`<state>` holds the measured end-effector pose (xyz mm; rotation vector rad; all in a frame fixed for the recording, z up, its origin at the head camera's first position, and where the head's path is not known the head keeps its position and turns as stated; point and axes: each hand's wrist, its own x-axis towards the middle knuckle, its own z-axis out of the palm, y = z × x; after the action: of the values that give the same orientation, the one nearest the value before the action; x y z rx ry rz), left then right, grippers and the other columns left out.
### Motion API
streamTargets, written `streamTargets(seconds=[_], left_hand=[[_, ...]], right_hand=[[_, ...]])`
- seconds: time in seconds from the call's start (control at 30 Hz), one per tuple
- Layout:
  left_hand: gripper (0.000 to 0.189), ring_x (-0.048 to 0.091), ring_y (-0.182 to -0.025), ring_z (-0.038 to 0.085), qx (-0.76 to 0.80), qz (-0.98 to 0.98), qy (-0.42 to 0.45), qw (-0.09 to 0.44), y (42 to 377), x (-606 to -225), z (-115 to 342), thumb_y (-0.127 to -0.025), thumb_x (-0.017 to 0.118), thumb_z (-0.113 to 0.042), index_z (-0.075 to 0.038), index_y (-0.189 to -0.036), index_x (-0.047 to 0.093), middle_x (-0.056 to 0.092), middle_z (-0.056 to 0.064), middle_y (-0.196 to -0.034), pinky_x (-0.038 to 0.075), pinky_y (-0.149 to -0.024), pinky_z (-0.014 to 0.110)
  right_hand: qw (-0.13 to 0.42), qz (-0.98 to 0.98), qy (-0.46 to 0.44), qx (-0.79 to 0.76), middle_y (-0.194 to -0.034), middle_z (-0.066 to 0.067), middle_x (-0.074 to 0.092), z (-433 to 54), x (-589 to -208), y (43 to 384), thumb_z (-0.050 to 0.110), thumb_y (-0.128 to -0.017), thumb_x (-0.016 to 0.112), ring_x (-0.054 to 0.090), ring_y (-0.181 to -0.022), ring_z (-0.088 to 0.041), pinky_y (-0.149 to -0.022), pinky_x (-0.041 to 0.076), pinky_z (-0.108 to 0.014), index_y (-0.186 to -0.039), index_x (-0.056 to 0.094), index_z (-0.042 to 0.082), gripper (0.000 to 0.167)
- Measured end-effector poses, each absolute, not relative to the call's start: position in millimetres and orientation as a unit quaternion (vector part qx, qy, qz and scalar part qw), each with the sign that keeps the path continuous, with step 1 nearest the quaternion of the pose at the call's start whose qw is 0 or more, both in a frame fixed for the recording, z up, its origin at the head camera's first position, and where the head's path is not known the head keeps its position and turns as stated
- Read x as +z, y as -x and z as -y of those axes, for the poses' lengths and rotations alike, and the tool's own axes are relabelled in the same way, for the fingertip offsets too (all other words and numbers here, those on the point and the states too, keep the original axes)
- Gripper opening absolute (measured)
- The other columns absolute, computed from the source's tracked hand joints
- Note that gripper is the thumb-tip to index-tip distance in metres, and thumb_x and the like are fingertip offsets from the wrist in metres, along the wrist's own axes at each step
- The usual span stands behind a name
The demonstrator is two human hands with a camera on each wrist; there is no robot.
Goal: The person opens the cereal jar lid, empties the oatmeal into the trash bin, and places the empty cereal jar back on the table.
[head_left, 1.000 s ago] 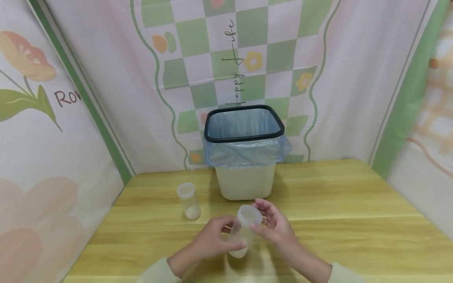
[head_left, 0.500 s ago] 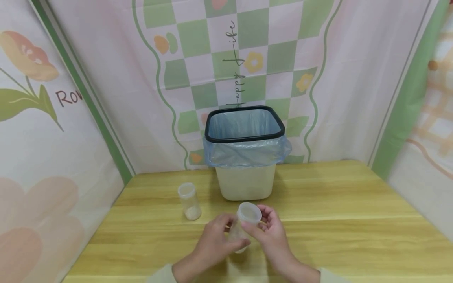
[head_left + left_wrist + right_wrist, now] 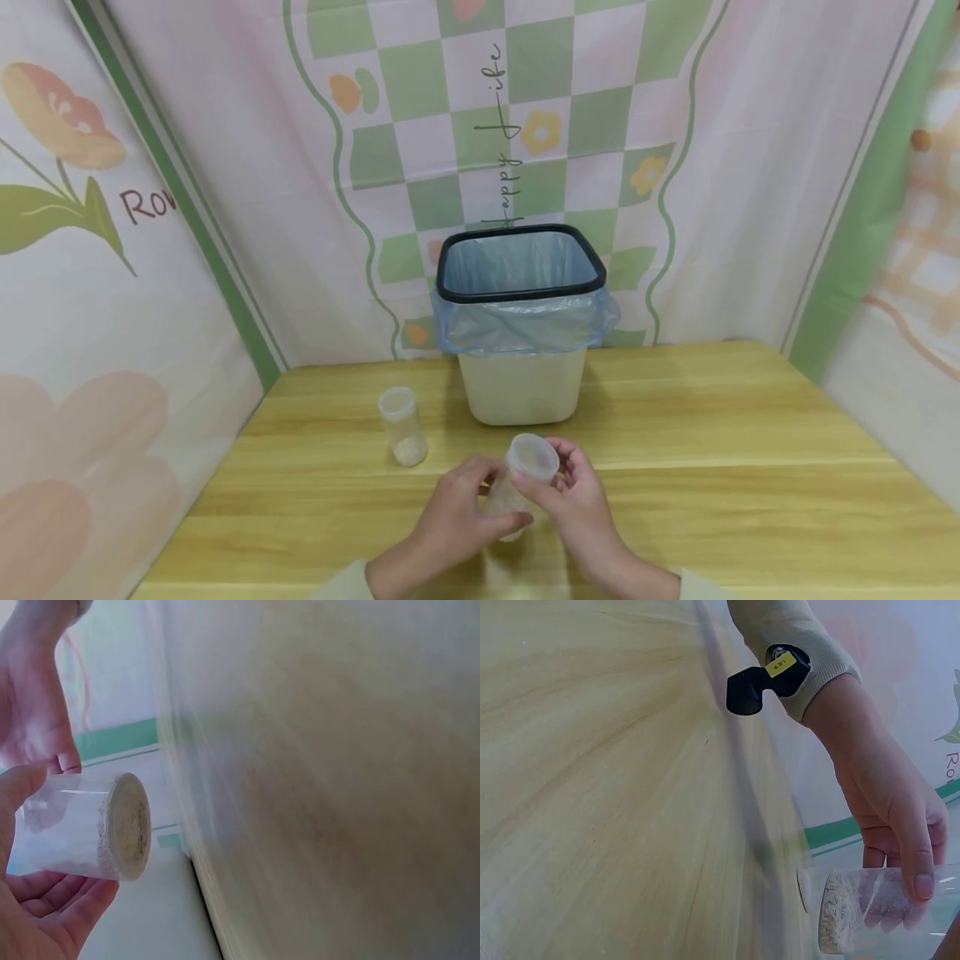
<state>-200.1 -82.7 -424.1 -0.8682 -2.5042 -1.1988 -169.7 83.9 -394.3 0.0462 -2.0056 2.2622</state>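
Note:
A clear plastic jar (image 3: pixel 507 498) with a whitish translucent lid (image 3: pixel 533 457) is tilted between both hands near the table's front. My left hand (image 3: pixel 463 506) grips its body, thumb in front and fingers behind. Around the lid is my right hand (image 3: pixel 581 497), its thumb pressed at the near edge and fingers curled at the far side. Pale grainy stuff lies in the jar's bottom (image 3: pixel 130 826), which is raised off the table in the left wrist view. A second lidded jar (image 3: pixel 403 427), also with pale grains at its base, stands upright to the left.
Behind the hands stands a cream bin (image 3: pixel 522 386) with a black rim (image 3: pixel 522 296) and a blue bag liner (image 3: pixel 521 327) folded over it. The wooden table (image 3: pixel 712 433) ends at a printed curtain (image 3: pixel 720 208) at the back.
The right hand has moved left, closer to the jar, and its thumb has come over the lid's near edge. The left hand has shifted slightly right. The standing jar has not moved.

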Motion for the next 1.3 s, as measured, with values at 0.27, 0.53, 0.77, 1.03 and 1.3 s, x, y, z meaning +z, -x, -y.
streamTargets(seconds=[0.27,0.53,0.77,1.03,1.3], left_hand=[[0.049,0.062,-0.094,0.010,-0.451,0.841,0.294,0.056,202,-422,86,-0.077,0.083,-0.036,-0.006,-0.112,0.065,0.063,-0.001,-0.104,0.053,-0.078,0.019],[0.046,0.063,-0.098,0.012,-0.509,0.808,0.295,-0.031,207,-421,91,-0.077,0.083,-0.028,-0.003,-0.112,0.065,0.066,-0.002,-0.105,0.052,-0.085,0.023],[0.044,0.062,-0.102,0.011,-0.535,0.772,0.327,-0.107,214,-422,98,-0.083,0.079,-0.020,-0.001,-0.120,0.063,0.066,-0.001,-0.112,0.050,-0.090,0.024],[0.043,0.062,-0.105,0.012,-0.542,0.765,0.324,-0.128,216,-422,99,-0.083,0.078,-0.017,-0.003,-0.121,0.063,0.066,-0.001,-0.114,0.049,-0.091,0.024],[0.043,0.063,-0.103,0.012,-0.543,0.769,0.311,-0.131,216,-422,98,-0.082,0.079,-0.015,-0.004,-0.121,0.063,0.066,0.000,-0.114,0.050,-0.089,0.023]], right_hand=[[0.055,0.668,-0.037,0.741,-0.120,-0.012,0.055,-89,-396,169,0.006,-0.084,0.073,0.054,-0.104,-0.023,-0.086,0.048,-0.028,-0.127,0.051,0.003,0.049],[0.050,0.675,-0.086,0.731,-0.118,-0.013,0.059,-96,-398,171,0.002,-0.084,0.072,0.057,-0.101,-0.023,-0.085,0.049,-0.028,-0.127,0.055,0.001,0.047],[0.029,0.680,-0.124,0.722,-0.119,-0.016,0.059,-102,-399,173,0.001,-0.084,0.071,0.057,-0.102,-0.021,-0.086,0.051,-0.026,-0.129,0.053,-0.003,0.049],[0.015,0.689,-0.144,0.710,-0.122,-0.016,0.059,-105,-398,176,0.003,-0.085,0.071,0.057,-0.105,-0.022,-0.089,0.049,-0.028,-0.133,0.051,-0.004,0.052],[0.028,0.690,-0.169,0.703,-0.121,-0.016,0.059,-107,-397,180,0.001,-0.086,0.070,0.057,-0.103,-0.020,-0.089,0.048,-0.028,-0.133,0.051,-0.005,0.052]])
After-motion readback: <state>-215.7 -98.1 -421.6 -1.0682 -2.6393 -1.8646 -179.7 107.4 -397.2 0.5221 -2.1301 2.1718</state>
